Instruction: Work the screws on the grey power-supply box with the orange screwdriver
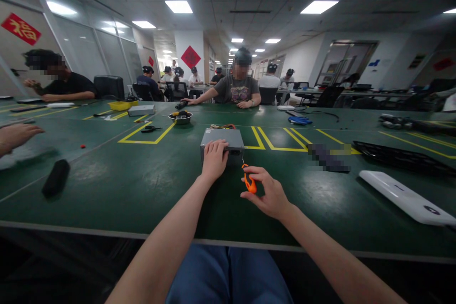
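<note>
A grey metal box [228, 137], like a computer power supply with coloured wires at its back, lies on the green table [142, 185] in front of me. My left hand [214, 157] rests on its near top edge, fingers curled over it. My right hand [268, 192] pinches the orange handle of a small screwdriver [249, 181], whose thin shaft points up toward the box's near face.
A metal bowl [180, 117] and black scissors [151, 129] lie beyond the box. A white flat device [406, 197] and a black grille [399, 157] sit at right, a black case [56, 177] at left. People sit across the table; another person's hand [16, 135] shows at far left.
</note>
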The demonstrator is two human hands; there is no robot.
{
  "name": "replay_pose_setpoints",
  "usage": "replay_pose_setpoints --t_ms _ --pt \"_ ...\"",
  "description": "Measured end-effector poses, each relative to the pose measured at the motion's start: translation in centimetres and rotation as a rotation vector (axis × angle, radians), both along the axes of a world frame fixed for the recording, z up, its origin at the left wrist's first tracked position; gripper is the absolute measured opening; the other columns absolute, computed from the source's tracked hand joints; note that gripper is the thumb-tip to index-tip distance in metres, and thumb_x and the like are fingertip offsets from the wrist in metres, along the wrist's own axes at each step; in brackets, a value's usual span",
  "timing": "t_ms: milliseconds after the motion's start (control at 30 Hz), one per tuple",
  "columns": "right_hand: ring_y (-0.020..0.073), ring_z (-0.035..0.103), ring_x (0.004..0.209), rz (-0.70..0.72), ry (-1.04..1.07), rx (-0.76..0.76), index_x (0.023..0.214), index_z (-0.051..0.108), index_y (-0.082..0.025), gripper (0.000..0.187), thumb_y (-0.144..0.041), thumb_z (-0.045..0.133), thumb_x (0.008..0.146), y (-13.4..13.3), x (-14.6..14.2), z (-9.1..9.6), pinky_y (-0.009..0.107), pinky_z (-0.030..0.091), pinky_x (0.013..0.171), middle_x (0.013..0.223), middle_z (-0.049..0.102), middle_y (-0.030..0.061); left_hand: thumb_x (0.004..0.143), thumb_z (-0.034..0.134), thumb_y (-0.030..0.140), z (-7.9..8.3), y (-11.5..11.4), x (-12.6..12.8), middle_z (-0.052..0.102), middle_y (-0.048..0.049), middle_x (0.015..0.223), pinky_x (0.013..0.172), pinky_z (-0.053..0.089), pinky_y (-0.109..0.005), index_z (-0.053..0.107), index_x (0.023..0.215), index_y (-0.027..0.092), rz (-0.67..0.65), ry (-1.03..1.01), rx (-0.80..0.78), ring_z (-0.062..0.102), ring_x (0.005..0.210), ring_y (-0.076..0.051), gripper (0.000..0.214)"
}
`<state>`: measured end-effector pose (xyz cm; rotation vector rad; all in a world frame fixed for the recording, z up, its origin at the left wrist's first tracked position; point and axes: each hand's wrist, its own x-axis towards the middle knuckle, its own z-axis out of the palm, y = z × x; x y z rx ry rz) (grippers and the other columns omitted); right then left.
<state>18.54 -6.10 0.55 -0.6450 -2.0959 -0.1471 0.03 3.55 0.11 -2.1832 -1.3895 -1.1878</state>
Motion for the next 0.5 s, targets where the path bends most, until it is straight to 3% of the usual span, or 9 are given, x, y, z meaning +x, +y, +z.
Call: replay_pose_setpoints --t_ms 167,400,500 --pt "0.0239 0.055 0.109 0.003 -0.175 -0.012 0.121 0.042 -0.017 0.031 -0.026 0.041 0.091 -0.51 0.03 0.35 0.036 0.052 0.080 0.119 0.051 0.0162 0.086 0.045 0.020 -0.03 0.00 0.00 0.056 -0.0029 0.123 0.107 0.026 -0.039 0.050 0.109 0.023 0.001 0.003 0.000 0.046 0.119 -0.018 0.023" --pt "0.0218 0.058 0.105 0.070 -0.039 -0.010 0.110 0.040 -0.020 0.029 -0.030 0.054 0.086 -0.13 -0.41 -0.18 0.035 0.053 0.080 0.114 0.055 0.0138 0.087 0.045 0.020 -0.11 0.01 0.01 0.056 -0.0031 0.123 0.107 0.026 -0.039 0.050 0.108 0.022 0.005 0.003 0.008 0.046 0.118 -0.018 0.022" --pt "0.0229 0.056 0.108 0.072 -0.073 -0.049 0.114 0.039 -0.020 0.032 -0.032 0.052 0.087 -0.23 -0.38 0.01 0.038 0.052 0.083 0.116 0.054 0.0140 0.087 0.044 0.020 -0.12 0.02 0.00 0.056 -0.0031 0.123 0.107 0.026 -0.039 0.050 0.108 0.023 0.004 0.000 0.009 0.047 0.118 -0.018 0.022"
